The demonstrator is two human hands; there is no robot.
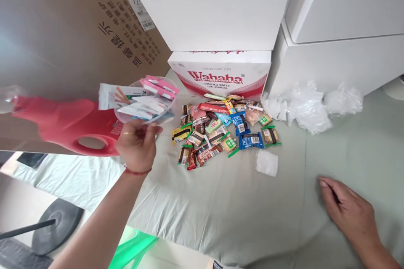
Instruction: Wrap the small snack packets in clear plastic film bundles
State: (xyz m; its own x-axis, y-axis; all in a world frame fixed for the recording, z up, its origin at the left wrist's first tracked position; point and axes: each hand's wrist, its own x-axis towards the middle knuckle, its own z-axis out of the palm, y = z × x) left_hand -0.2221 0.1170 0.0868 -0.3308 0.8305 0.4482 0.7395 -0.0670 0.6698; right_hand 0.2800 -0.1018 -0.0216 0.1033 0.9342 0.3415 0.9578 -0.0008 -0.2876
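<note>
My left hand [137,143] is closed at the near rim of a clear plastic tub [168,111] filled with paper sachets, and appears to pinch that rim. Pink sachets [159,87] and white sachets [147,106] stick out of the tub. Just left of it is a red plastic jug [72,124] with a handle hole. To the right of the tub, a heap of small wrapped snacks [214,130] lies on the cloth. My right hand [350,210] rests on the cloth at the right, fingers loosely curled together, with nothing visible in them. A white square packet [267,162] lies between that hand and the snacks.
A Wahaha water carton [221,76] stands behind the snacks, below a white box [214,8]. Crumpled clear plastic bags [311,107] lie at the back right. A large brown carton [78,29] rises at the left. Below the table edge is a green stool [134,246].
</note>
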